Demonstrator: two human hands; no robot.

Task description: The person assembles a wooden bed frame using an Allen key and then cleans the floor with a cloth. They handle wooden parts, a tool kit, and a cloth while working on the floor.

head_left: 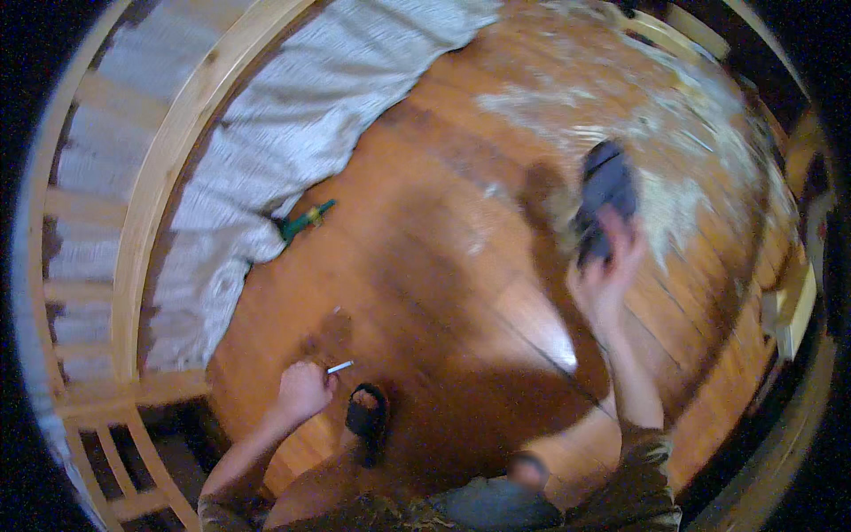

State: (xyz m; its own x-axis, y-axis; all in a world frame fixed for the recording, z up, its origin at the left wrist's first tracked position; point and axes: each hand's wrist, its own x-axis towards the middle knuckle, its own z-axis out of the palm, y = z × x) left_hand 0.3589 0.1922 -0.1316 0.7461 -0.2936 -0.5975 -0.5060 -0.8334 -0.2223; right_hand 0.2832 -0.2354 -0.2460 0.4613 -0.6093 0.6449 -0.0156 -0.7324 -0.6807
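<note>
My left hand [306, 390], low at the left, is closed around a short, thin white stick [340, 366] that points right; its exact kind does not show. On the right, my right hand [612, 270] reaches forward and is smeared by motion. Its fingers overlap the near end of a dark grey, elongated thing [608, 177], too blurred to name. Whether they grip it or only pass over it, I cannot tell. Pale wood shavings [678, 208] lie on the floor around and beyond it.
Reddish-brown floorboards [425, 195] stretch ahead. A wooden frame [168, 168] with slats and grey-white fabric [292, 106] curves along the left. Beside the fabric lies a green tool [306, 220] with a yellow part. My foot in a dark slipper [365, 417] is near my left hand. A pale wooden piece [795, 310] stands at right.
</note>
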